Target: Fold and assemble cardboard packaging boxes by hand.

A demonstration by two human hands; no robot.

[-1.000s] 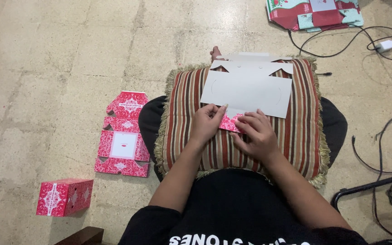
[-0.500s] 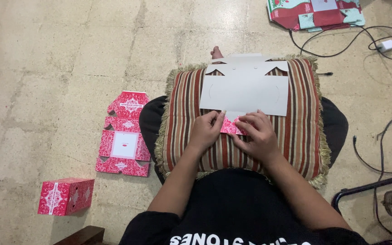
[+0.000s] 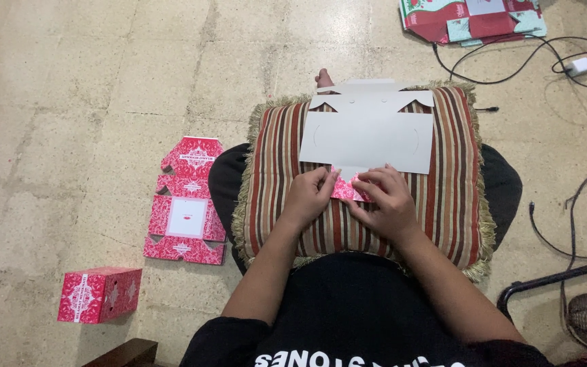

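Note:
A flat cardboard box blank (image 3: 368, 136) lies white side up on a striped cushion (image 3: 280, 156) on my lap. Its near flap (image 3: 345, 189) is folded back so the red patterned side shows. My left hand (image 3: 312, 195) pinches the left part of that flap. My right hand (image 3: 386, 200) presses down on its right part. Both hands touch the flap at the blank's near edge.
On the tiled floor to my left lies another unfolded red patterned blank (image 3: 186, 202), and nearer me stands a finished red box (image 3: 98, 293). A stack of red and teal blanks (image 3: 473, 18) sits top right. Black cables (image 3: 565, 61) and a white plug (image 3: 581, 66) run along the right.
My hands have stayed on the near flap, with only small finger shifts as they press the red fold. The blank and cushion have not moved.

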